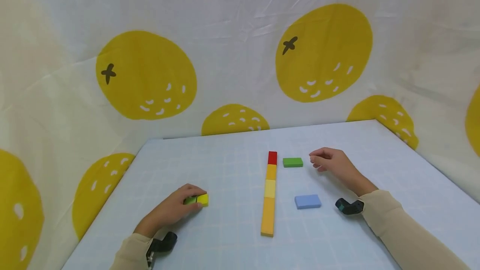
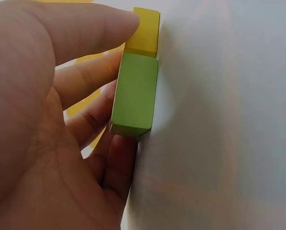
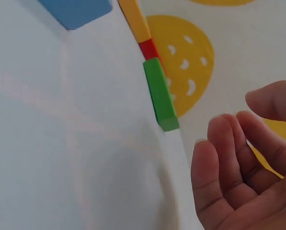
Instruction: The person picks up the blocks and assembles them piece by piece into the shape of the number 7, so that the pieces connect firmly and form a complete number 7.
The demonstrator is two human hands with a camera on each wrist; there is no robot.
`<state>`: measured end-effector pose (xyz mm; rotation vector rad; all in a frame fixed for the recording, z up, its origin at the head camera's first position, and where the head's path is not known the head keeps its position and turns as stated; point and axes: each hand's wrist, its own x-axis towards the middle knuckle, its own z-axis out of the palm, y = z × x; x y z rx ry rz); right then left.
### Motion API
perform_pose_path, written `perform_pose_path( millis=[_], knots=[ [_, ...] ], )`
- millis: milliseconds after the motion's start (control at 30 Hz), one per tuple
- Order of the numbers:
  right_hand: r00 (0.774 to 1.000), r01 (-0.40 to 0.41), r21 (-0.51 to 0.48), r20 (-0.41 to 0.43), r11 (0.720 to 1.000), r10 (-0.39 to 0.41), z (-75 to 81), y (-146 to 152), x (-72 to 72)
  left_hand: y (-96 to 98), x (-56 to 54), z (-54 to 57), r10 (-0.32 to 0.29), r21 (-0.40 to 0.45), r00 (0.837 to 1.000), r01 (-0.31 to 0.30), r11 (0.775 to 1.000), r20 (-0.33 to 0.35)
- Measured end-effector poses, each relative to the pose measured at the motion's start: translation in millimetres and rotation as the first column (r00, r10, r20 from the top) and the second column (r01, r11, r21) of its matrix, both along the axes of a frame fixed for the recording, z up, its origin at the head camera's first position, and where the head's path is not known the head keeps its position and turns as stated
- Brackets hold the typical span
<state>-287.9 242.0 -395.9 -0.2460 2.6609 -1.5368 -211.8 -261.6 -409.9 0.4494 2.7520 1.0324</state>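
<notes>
My left hand [image 1: 172, 207] is low over the left part of the table. Its thumb and forefinger pinch a small yellow block [image 2: 145, 31] from its near and far sides. A light green block [image 2: 135, 91] stands end to end with it, inside the curve of the same hand. Further right, my right hand [image 1: 333, 163] hovers with loosely bent fingers and holds nothing. Closest to its fingertips, just to their left, lies a bright green block [image 1: 293, 162]. A blue block [image 1: 308, 201] lies nearer to me, left of the right wrist.
Mid-table, a straight row runs away from me: a long orange block [image 1: 268, 216], a pale yellow block [image 1: 269, 188], a yellow-orange block [image 1: 271, 172] and a red block [image 1: 272, 157] at the far end. Behind the table hangs a fruit-patterned cloth [image 1: 236, 61].
</notes>
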Motion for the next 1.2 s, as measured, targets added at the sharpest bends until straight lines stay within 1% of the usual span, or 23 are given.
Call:
perform_pose_path(
  millis=[133,200,367,433,600,700,833,933,1067,1200],
  knots=[
    [0.999,-0.040,0.012,0.029,0.999,0.040,-2.2,-2,7.2,0.1,2.2,3.8,0.008,-0.005,1.000,-0.008,1.000,-0.021],
    [0.996,-0.076,0.018,0.047,0.997,0.075,-3.1,-4,11.3,0.7,3.0,4.4,0.016,0.001,0.999,-0.016,1.000,-0.032],
    [0.980,-0.177,0.048,0.096,0.983,0.172,-5.7,-8,24.4,1.9,4.3,1.3,0.020,0.001,0.998,-0.020,1.000,-0.054],
    [0.975,-0.206,0.079,0.105,0.975,0.197,-7.0,-9,29.4,2.3,4.3,-0.4,0.023,-0.009,0.998,-0.023,1.000,-0.061],
    [0.965,-0.260,0.154,0.078,0.953,0.250,-10.4,-10,38.4,3.4,4.3,-2.0,0.031,-0.016,0.998,-0.032,0.999,-0.056],
    [0.957,-0.289,0.178,0.060,0.941,0.283,-11.5,-9,42.0,4.4,4.6,-1.5,0.041,-0.018,0.998,-0.042,0.999,-0.057],
    [0.938,-0.344,0.204,0.042,0.917,0.343,-11.4,-7,46.6,5.4,3.7,-1.9,0.052,-0.025,0.998,-0.053,0.998,-0.047],
    [0.924,-0.377,0.229,0.031,0.898,0.380,-10.6,-6,48.4,4.3,2.4,-1.9,0.044,-0.018,0.998,-0.045,0.999,-0.042],
    [0.913,-0.394,0.263,-0.001,0.881,0.408,-8.0,-6,49.1,2.2,0.0,0.3,0.015,0.002,0.998,-0.015,1.000,-0.068],
    [0.902,-0.417,0.282,0.008,0.864,0.432,-8.9,-6,50.0,2.4,0.9,0.1,-0.001,0.000,0.997,0.001,1.000,-0.079]
  ],
)
